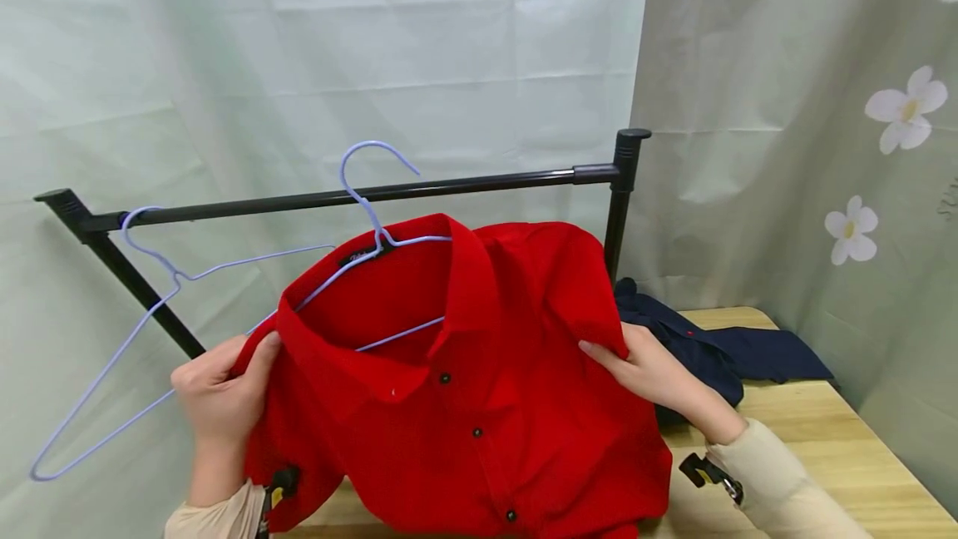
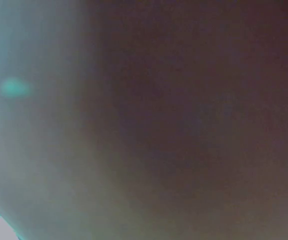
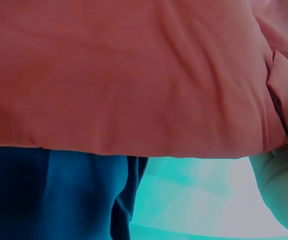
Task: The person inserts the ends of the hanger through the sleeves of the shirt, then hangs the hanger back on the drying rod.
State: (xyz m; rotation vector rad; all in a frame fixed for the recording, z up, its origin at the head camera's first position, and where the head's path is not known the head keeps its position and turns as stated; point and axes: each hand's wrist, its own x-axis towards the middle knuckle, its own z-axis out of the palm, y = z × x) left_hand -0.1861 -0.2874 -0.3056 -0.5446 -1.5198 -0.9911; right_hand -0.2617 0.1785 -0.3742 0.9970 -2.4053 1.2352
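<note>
Red shirt with a lilac hanger inside its collar
Left hand and right hand pinch its shoulders; navy garment lies near the tabletop's far right corner.

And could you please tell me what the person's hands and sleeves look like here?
The left hand and right hand are bare, without gloves. The left sleeve and right sleeve are both plain cream. Each wrist carries a small black device: the left device shows some yellow, and the right device has a shiny metallic part.
</note>
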